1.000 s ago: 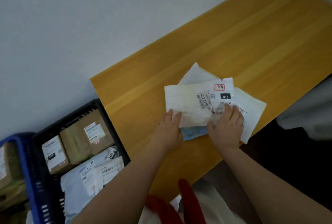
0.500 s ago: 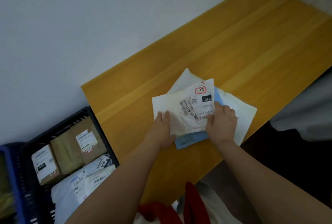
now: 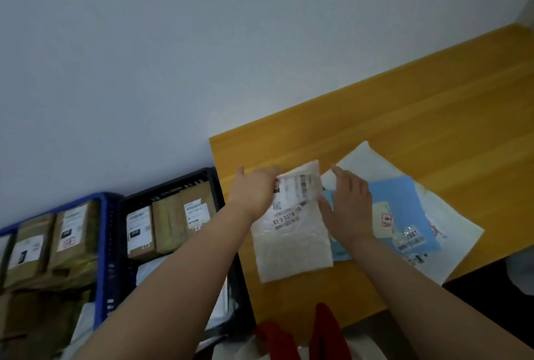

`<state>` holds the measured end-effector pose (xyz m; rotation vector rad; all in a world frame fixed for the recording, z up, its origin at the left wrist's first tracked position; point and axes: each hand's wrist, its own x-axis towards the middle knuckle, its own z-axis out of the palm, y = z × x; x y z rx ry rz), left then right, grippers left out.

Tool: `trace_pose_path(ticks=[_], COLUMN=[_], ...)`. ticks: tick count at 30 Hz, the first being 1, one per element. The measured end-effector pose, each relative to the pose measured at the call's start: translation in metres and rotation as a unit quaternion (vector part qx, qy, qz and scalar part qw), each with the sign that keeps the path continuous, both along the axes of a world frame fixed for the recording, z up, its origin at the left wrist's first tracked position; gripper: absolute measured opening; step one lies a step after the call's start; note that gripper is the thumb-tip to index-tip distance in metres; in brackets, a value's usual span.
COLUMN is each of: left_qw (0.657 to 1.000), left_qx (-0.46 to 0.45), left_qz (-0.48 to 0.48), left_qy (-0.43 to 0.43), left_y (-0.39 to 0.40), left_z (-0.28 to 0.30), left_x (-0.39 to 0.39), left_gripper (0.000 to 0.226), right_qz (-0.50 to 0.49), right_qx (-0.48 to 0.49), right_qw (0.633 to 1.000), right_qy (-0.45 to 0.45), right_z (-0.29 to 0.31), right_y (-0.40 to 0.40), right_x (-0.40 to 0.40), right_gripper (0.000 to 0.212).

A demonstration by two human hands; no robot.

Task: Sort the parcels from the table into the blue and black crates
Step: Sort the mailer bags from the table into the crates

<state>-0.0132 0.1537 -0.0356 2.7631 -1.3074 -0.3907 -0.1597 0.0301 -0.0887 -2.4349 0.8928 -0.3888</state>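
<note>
A pale wall [image 3: 173, 56] fills the upper half of the view. Below it the yellow wooden bench [image 3: 419, 117] runs off the right edge, its near corner cut away by a dark area. On the left stand the blue crate [image 3: 105, 244] and, just beside it and against the bench end, the black crate [image 3: 173, 186]; both are cut off by the bottom and left edges and partly hidden by the left forearm. Each holds brown boxes with white labels too blurred to read, and the black crate has pale mailers lower down.

On the bench a large white mailer [image 3: 450, 244] lies at the bottom of the pile, its near corner overhanging the bench edge. A blue mailer [image 3: 404, 209] rests on it, bearing a pale label with a red-framed mark and digits that look like "2601" — the rest is illegible.

The white padded parcel [image 3: 291, 244] sits at the bench's left end, overlapping the blue mailer's edge. Its top is blurred; on the label "82-3-3310" can be read beneath a small code square.

The left hand [image 3: 254, 189] grips the parcel's top left corner, fingers [image 3: 271, 172] curled over the edge. The right hand [image 3: 349, 203] lies just beside the parcel's right edge with fingers straight and loosely spread; whether the thumb touches the parcel cannot be told.

Red fabric shows at the bottom edge — cropped.
</note>
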Motion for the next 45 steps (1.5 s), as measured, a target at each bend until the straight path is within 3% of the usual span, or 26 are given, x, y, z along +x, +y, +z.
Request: trace_pose_path(ticks=[6,8,10,12,13,16,23,27,29,32,35,38,45], left_qw=[0.948,0.903,0.837,0.767,0.752,0.781,0.737,0.741,0.763,0.825,0.858,0.866,0.867], left_qx=[-0.167,-0.227,-0.299,-0.364,-0.382,-0.357,-0.421,-0.415,-0.382,-0.283,-0.187,-0.097,-0.050], left_qz=[0.254,0.335,0.405,0.448,0.452,0.429,0.422,0.424,0.434,0.431,0.421,0.425,0.447], left_qy=[0.095,0.142,0.214,0.278,0.291,0.280,0.320,0.315,0.288,0.231,0.227,0.246,0.214], left_y=[0.066,0.075,0.077,0.079,0.081,0.096,0.125,0.144,0.159,0.191,0.230,0.270,0.353], left_z=[-0.008,-0.011,-0.013,-0.012,-0.012,-0.015,-0.021,-0.027,-0.035,-0.053,-0.076,-0.100,-0.120], left_x=[0.014,0.010,0.004,-0.003,-0.005,-0.010,-0.020,-0.023,-0.023,-0.025,-0.032,-0.040,-0.028], left_gripper=[0.006,0.010,0.019,0.022,0.021,0.020,0.017,0.010,0.013,0.021,0.050,0.069,0.059], right_qz=[-0.097,-0.098,-0.093,-0.087,-0.084,-0.101,-0.096,-0.079,-0.056,-0.010,0.059,0.127,0.213], right_qx=[0.169,0.209,0.282,0.336,0.336,0.318,0.264,0.267,0.255,0.204,0.183,0.164,0.147], right_qw=[0.980,0.973,0.955,0.937,0.937,0.939,0.956,0.959,0.965,0.977,0.971,0.954,0.927], right_qy=[0.037,0.020,-0.008,-0.034,-0.041,-0.088,-0.086,-0.055,-0.029,0.063,0.141,0.216,0.271], right_z=[-0.021,-0.026,-0.027,-0.028,-0.027,-0.028,-0.035,-0.038,-0.042,-0.048,-0.053,-0.059,-0.066], right_y=[0.016,0.023,0.029,0.036,0.038,0.039,0.042,0.055,0.066,0.088,0.123,0.164,0.249], right_x=[-0.006,-0.003,0.004,0.011,0.014,0.021,0.024,0.027,0.028,0.028,0.028,0.027,0.054], right_gripper=[0.072,0.073,0.074,0.070,0.066,0.052,0.052,0.056,0.054,0.057,0.067,0.081,0.088])
